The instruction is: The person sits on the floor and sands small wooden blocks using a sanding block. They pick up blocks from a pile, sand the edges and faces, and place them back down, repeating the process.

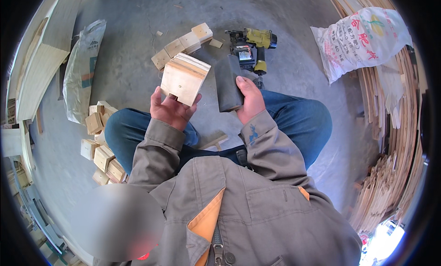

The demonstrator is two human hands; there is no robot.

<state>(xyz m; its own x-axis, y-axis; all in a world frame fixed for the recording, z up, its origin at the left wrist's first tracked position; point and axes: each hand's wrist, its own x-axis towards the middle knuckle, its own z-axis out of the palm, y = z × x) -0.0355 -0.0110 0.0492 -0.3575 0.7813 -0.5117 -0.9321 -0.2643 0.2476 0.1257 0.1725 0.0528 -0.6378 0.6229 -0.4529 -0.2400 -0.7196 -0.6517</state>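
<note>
My left hand [173,111] holds a square plywood block [181,82] from below. The block is built of several pale layers, and a small dark mark shows on the face toward me. My right hand [249,98] is wrapped round the right edge of a dark grey rectangular slab [228,82], thumb on its near face. What the slab is made of I cannot tell. The block and the slab are held up apart from each other, above the floor between my knees.
A yellow-and-black nail gun [257,43] lies on the grey floor beyond the slab. A row of wooden blocks [174,48] sits at its left. More blocks [104,158] are piled by my left knee. White sacks [363,43] and stacked boards [390,137] line the sides.
</note>
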